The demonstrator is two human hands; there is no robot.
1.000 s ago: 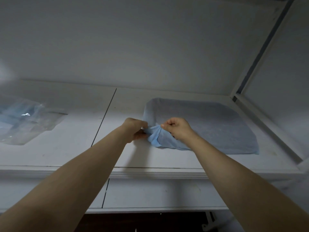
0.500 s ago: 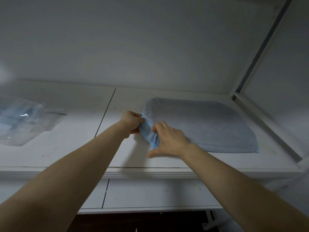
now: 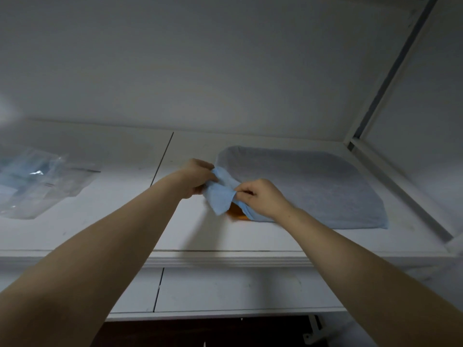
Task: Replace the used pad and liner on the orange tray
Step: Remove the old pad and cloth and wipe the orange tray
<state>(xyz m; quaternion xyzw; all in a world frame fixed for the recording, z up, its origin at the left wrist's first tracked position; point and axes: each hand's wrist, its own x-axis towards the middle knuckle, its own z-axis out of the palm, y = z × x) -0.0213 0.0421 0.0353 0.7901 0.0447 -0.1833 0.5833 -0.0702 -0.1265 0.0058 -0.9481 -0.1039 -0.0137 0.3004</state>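
A light blue liner (image 3: 313, 186) is draped over the orange tray on the white shelf. Only a small orange corner of the tray (image 3: 235, 212) shows at the front left, under the lifted cloth. My left hand (image 3: 196, 177) grips the liner's left corner, which is raised and folded back. My right hand (image 3: 260, 196) pinches the liner's edge just to the right of that corner. The pad is hidden under the liner.
A clear plastic bag with blue material inside (image 3: 37, 179) lies at the left of the white shelf (image 3: 125, 216). A white wall stands behind, and a white frame post (image 3: 390, 78) rises at the right. A seam (image 3: 161, 159) divides the shelf.
My right hand has lifted from pressing flat on the liner to pinching its edge. The corner has been pulled up and back, uncovering an orange corner of the tray.
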